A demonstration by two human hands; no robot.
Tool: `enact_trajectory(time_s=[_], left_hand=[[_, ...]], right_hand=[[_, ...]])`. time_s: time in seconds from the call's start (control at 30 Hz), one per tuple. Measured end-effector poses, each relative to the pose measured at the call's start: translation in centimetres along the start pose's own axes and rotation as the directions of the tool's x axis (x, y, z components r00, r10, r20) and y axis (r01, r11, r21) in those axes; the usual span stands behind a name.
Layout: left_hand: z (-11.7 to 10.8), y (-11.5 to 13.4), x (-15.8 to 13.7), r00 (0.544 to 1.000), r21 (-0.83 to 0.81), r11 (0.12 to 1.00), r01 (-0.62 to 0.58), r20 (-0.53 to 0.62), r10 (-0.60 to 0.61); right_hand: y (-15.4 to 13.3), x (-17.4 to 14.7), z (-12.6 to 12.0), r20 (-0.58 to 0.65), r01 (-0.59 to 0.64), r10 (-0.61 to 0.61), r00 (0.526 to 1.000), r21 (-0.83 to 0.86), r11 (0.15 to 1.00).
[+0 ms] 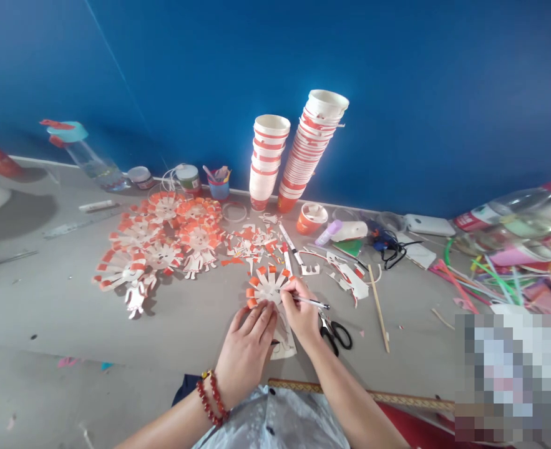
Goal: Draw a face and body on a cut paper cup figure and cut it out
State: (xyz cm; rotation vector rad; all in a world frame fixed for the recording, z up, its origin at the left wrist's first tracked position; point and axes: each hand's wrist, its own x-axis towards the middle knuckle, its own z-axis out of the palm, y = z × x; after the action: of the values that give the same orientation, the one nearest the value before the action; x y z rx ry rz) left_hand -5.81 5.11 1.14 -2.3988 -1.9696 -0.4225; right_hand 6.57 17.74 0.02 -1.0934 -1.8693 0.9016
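My right hand (302, 315) grips a pen (316, 304), its tip on the pale middle of a paper-cup cutout (266, 285) whose strips fan out with curled orange ends. My left hand (249, 343) lies flat with fingers stretched over the near edge of that cutout, pressing it to the table. Below both hands a piece of white paper (284, 349) with drawn lines is partly covered. Black-handled scissors (341, 335) rest just right of my right hand. Small orange and white paper scraps (251, 242) are heaped beyond the cutout.
Finished-looking orange cutouts (160, 252) pile up at left. Two tall stacks of paper cups, one short (268, 149) and one leaning (310, 149), stand against the blue wall. A wooden stick (379, 308), a glue gun (385, 240) and a clutter of bottles (513, 209) lie rightward.
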Motion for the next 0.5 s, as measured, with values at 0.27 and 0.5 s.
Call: enact_trajectory(time_s=[0.27, 0.5], left_hand=[[0.03, 0.05, 0.0, 1.0, 0.005, 1.0, 0.005, 0.007, -0.005], [0.23, -0.02, -0.09, 1.0, 0.002, 1.0, 0.005, 0.016, -0.005]], right_hand=[[-0.36, 0.15, -0.04, 0.002, 0.027, -0.027, 1.0, -0.047, 0.999], [-0.54, 0.2, -0.14, 0.014, 0.041, -0.04, 0.999, -0.063, 0.997]])
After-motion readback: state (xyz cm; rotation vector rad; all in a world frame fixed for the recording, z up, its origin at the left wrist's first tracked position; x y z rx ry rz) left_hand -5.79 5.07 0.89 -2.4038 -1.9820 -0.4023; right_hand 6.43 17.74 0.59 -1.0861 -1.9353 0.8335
